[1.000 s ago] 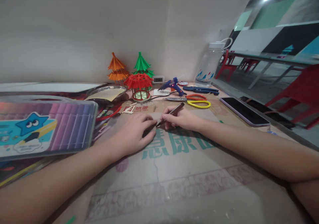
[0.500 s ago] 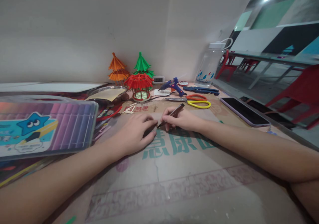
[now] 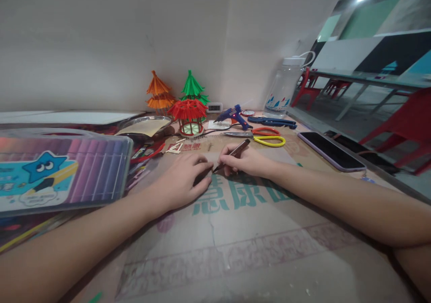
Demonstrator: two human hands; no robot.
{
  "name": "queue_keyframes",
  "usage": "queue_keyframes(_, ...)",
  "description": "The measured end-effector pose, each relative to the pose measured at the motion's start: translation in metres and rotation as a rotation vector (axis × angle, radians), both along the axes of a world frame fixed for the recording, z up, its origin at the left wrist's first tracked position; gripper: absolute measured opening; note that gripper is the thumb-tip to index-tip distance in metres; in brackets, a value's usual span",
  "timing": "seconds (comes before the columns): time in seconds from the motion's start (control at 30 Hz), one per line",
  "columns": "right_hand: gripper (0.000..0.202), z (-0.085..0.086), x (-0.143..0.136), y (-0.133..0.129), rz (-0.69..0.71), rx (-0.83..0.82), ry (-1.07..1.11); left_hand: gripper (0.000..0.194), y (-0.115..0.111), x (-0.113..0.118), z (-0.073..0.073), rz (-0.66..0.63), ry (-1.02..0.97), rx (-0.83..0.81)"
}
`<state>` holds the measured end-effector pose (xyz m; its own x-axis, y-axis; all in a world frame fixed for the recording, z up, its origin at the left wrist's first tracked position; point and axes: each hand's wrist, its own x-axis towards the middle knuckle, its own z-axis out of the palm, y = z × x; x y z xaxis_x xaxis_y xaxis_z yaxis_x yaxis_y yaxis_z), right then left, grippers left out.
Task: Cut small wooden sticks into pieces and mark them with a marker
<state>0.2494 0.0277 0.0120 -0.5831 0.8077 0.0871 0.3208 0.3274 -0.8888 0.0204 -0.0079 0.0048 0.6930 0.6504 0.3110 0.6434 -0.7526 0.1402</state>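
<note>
A pale wall (image 3: 101, 47) stands behind the far edge of the worktop (image 3: 104, 280), and beyond its right edge there are red chairs (image 3: 400, 119). Printed cardboard (image 3: 235, 271) lies across the middle, down to the near edge. The right hand (image 3: 240, 160) holds the pen (image 3: 239, 147) in a narrow writing grip; the pen is tilted, its tip low and just beside the left fingertips, nearer to the far edge than to the near one. The left hand (image 3: 186, 177) rests with half-bent fingers, the thumb apart; whether it pinches some small piece, I cannot tell.

The step in hand, as I judge it, is fine marking with the pen, and the next move calls for a steady left hand and light, exact pressure.

I count one pen, two hands, and three small tiered models near the far edge: orange (image 3: 158, 92), green (image 3: 191, 86) and red (image 3: 189, 111). There are also one glue gun (image 3: 235, 115), one pair of scissors (image 3: 268, 140), one bottle (image 3: 278, 90), one phone (image 3: 332, 151) towards the right edge, and one marker case (image 3: 101, 170) at the left edge.
</note>
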Motion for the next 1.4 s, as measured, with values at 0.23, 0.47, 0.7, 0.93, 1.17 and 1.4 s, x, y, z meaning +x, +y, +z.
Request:
queue_keyframes(0.23, 0.021, -0.0016, -0.0030, 0.0005, -0.058, -0.004, 0.032, 0.031, -0.0006, 0.0004, -0.0005, 0.014, 0.015, 0.004)
queue_keyframes(0.47, 0.023, 0.0007, 0.0012, 0.0005, 0.029, -0.005, -0.017, 0.032, -0.0012, 0.0011, 0.0014, 0.006, 0.025, 0.007)
queue_keyframes(0.7, 0.022, -0.0012, 0.0004, 0.0015, -0.005, 0.009, -0.008, 0.032, -0.0008, 0.0008, 0.0002, 0.013, 0.034, 0.003)
queue_keyframes(0.93, 0.025, 0.0030, 0.0006, -0.0015, 0.029, -0.005, -0.010, 0.030, -0.0017, 0.0014, 0.0010, 0.007, 0.018, 0.017)
queue_keyframes(1.17, 0.021, -0.0001, -0.0022, 0.0007, -0.086, 0.006, 0.090, 0.030, -0.0003, 0.0004, -0.0023, 0.042, 0.012, 0.031)
queue_keyframes(1.4, 0.020, 0.0015, -0.0023, -0.0004, -0.260, 0.146, 0.088, 0.037, -0.0039, 0.0006, -0.0008, 0.124, -0.027, -0.001)
